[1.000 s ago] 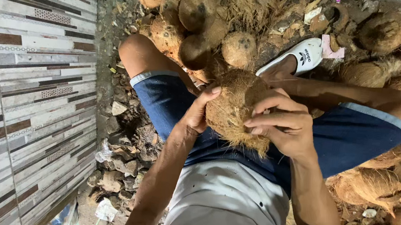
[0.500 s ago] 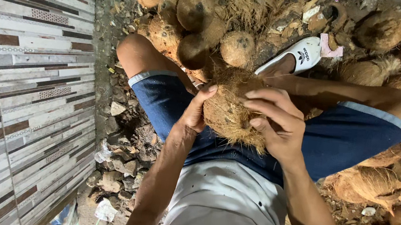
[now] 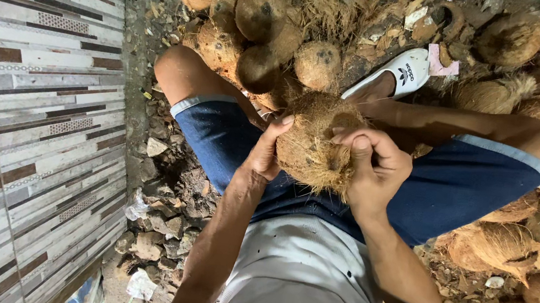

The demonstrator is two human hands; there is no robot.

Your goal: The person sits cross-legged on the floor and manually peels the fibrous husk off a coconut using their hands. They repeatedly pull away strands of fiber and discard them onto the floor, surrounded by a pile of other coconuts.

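Observation:
A brown, fibrous coconut [image 3: 314, 143] sits between my knees, above my blue shorts. My left hand [image 3: 263, 154] presses against its left side, thumb on the top of the husk. My right hand [image 3: 372, 165] curls over its right side, with the fingers clenched into the loose husk fibres. Both hands grip the same coconut. Its lower part is hidden behind my fingers.
Several husked coconuts [image 3: 261, 10] are piled in front of my knees, with more husks [image 3: 508, 237] heaped at the right. A white slipper [image 3: 402, 72] is on my foot. A tiled wall [image 3: 26, 112] runs along the left, and broken shell rubble [image 3: 162, 227] lies beside it.
My right hand's fingers have closed tighter into the husk fibres, and the coconut has turned a little in my grip. My left hand stays on the left side.

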